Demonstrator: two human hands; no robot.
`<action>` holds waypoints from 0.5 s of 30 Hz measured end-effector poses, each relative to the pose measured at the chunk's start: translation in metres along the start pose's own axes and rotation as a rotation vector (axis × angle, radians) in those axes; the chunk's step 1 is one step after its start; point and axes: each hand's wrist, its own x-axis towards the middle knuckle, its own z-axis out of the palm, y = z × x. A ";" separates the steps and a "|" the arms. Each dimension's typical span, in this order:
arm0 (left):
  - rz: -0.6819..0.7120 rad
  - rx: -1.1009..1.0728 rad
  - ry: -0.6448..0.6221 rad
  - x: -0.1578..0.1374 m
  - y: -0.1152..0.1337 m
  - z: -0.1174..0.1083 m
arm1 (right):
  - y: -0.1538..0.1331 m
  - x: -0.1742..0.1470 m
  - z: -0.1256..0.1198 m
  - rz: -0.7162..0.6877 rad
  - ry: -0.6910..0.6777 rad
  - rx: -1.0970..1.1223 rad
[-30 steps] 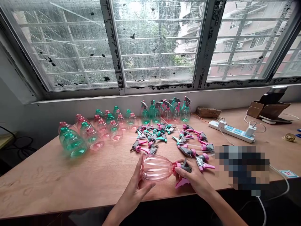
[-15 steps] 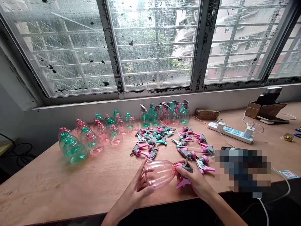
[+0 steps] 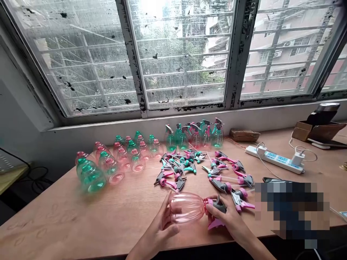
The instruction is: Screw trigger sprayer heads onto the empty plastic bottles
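Note:
A clear pink spray bottle point(image 3: 187, 207) lies sideways in the air above the table's front part, its base to the left. My left hand point(image 3: 159, 224) wraps its fingers round the base end. At the neck, my right hand point(image 3: 227, 216) grips the grey and pink spray head point(image 3: 219, 206), which sits against the bottle's mouth; whether it is screwed tight I cannot tell. Behind the bottle lie loose spray heads in a teal and grey pile point(image 3: 181, 162) and in pink and grey ones point(image 3: 222, 186).
Pink and green bottles without heads point(image 3: 92, 177) stand at the left. Several bottles with heads point(image 3: 195, 135) stand by the window wall. A power strip point(image 3: 273, 159), a brown block point(image 3: 244, 135) and a cardboard box point(image 3: 306, 130) are on the right.
The view has shifted slightly, so the whole scene sits a little lower and further right. Both hands keep their hold on the bottle and the spray head.

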 end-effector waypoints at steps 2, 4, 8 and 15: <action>0.018 0.000 0.023 0.000 0.002 0.001 | 0.001 0.001 0.000 -0.012 -0.008 -0.067; 0.008 -0.011 0.046 0.000 0.001 0.002 | 0.004 0.002 0.000 -0.009 -0.017 -0.096; -0.018 -0.084 0.067 0.002 -0.014 0.001 | 0.010 0.004 -0.002 0.009 -0.012 -0.089; -0.003 0.105 0.123 -0.003 -0.025 0.000 | 0.006 0.002 -0.006 0.046 0.009 -0.084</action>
